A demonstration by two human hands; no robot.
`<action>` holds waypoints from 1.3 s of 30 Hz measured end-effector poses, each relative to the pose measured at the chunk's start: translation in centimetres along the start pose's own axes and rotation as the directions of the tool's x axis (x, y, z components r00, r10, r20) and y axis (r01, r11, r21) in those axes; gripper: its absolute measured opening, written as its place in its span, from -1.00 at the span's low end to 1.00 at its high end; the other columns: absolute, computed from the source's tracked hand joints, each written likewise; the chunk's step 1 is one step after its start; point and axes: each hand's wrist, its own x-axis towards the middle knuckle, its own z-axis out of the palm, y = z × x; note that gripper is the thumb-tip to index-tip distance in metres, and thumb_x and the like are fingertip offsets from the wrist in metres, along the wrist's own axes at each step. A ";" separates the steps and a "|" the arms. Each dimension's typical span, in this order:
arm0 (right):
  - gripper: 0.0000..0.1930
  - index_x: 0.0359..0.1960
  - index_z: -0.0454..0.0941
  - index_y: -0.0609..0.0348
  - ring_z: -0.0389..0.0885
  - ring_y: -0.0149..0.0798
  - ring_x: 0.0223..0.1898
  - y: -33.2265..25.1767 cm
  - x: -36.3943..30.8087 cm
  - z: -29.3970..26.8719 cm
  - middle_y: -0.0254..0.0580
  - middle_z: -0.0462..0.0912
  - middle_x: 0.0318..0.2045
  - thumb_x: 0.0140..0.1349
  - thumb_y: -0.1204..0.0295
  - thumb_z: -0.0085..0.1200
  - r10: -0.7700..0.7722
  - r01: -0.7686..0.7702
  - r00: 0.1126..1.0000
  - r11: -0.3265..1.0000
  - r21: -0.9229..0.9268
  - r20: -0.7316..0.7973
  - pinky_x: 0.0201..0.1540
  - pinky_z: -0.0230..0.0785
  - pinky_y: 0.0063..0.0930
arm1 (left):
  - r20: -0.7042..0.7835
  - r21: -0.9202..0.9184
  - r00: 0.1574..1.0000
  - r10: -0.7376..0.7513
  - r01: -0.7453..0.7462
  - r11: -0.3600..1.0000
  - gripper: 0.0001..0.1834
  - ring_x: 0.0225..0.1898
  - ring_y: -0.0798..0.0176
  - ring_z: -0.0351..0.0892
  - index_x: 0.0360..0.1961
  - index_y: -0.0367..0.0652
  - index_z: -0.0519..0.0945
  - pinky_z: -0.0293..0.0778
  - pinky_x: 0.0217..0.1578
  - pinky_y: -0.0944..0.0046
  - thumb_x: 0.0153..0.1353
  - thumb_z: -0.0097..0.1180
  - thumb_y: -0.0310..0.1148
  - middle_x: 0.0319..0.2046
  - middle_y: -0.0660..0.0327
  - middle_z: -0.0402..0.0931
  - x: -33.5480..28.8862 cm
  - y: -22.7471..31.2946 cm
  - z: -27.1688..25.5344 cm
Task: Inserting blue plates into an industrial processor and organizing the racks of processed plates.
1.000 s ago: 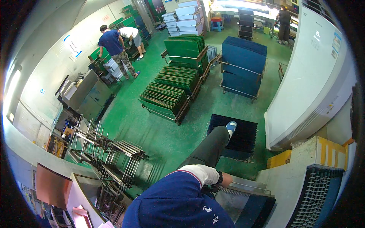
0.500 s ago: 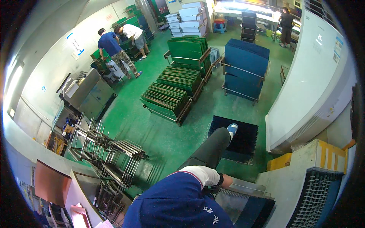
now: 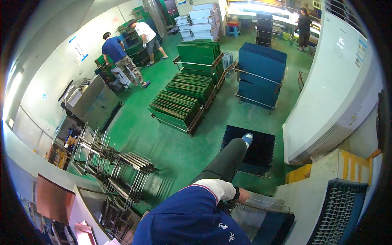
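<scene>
Beyond one hand (image 3: 244, 195), the person in white (image 3: 144, 31) stands straighter.

From my remote post I counted three co-workers (image 3: 114, 48) (image 3: 145, 32) (image 3: 304, 26), three groups of green panels (image 3: 173, 110) (image 3: 190, 85) (image 3: 198, 53), two tiers of blue panels (image 3: 262, 59) (image 3: 257, 93), one tall white cabinet (image 3: 330, 85), one copper-coloured sheet (image 3: 55, 199), one blue slipper (image 3: 247, 138) and one black ridged rack (image 3: 261, 145); the single panels stood too tightly packed for me to number

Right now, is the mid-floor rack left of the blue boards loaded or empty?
Loaded: the rack holds green boards standing in rows.
</scene>
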 end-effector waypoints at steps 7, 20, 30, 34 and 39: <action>-0.57 -0.58 0.54 0.23 0.57 0.14 -0.40 -0.5 1.7 -1.8 0.12 0.58 -0.47 0.11 0.05 0.07 -0.021 0.021 1.000 1.000 0.000 -0.009 -0.35 0.44 -0.10 | -0.034 0.105 0.998 0.055 -0.051 0.993 -0.75 -0.45 -0.06 0.57 -0.56 -0.22 0.63 0.46 -0.44 -0.03 -0.16 0.20 -0.23 -0.54 -0.01 0.56 0.6 -0.6 1.1; -0.53 -0.58 0.50 0.20 0.49 0.08 -0.50 0.8 2.2 -4.6 0.05 0.51 -0.55 0.23 0.03 -0.10 -0.007 -0.007 0.994 0.992 0.124 0.110 -0.28 0.38 -0.08 | 0.122 0.291 0.984 0.128 -0.159 0.943 -0.72 -0.34 0.05 0.58 -0.40 -0.12 0.66 0.47 -0.39 0.09 -0.10 0.22 -0.17 -0.40 0.11 0.59 3.1 1.2 0.0; -0.77 -0.40 0.46 0.30 0.44 0.14 -0.35 4.1 2.5 -11.1 0.13 0.45 -0.43 0.12 0.34 0.02 0.134 -0.224 0.951 0.920 0.321 0.280 -0.32 0.25 -0.14 | 0.144 -0.155 0.934 0.328 -0.306 0.939 -0.65 -0.52 0.08 0.51 -0.51 -0.26 0.58 0.40 -0.48 0.06 -0.13 0.22 -0.14 -0.57 0.04 0.53 -2.6 9.8 -6.6; -0.66 -0.47 0.46 0.36 0.44 0.20 -0.31 1.8 12.4 -20.1 0.23 0.48 -0.40 0.13 0.22 0.00 0.290 -0.401 0.883 0.875 0.272 0.370 -0.27 0.27 -0.06 | 0.184 -0.184 0.893 0.411 -0.379 0.907 -0.47 -0.54 -0.01 0.52 -0.49 -0.30 0.58 0.39 -0.47 0.06 -0.07 0.16 0.08 -0.57 0.00 0.54 -0.5 10.7 -6.2; -0.68 -0.62 0.39 0.32 0.39 -0.05 -0.56 6.3 14.5 -24.6 0.00 0.38 -0.64 0.03 0.29 0.13 0.405 -0.501 0.859 0.793 0.347 0.314 -0.51 0.11 -0.16 | 0.090 -0.270 0.855 0.510 -0.472 0.839 -0.33 -0.27 0.07 0.57 -0.25 -0.32 0.55 0.44 -0.25 0.13 -0.08 0.23 0.15 -0.32 -0.01 0.57 0.3 15.7 -4.0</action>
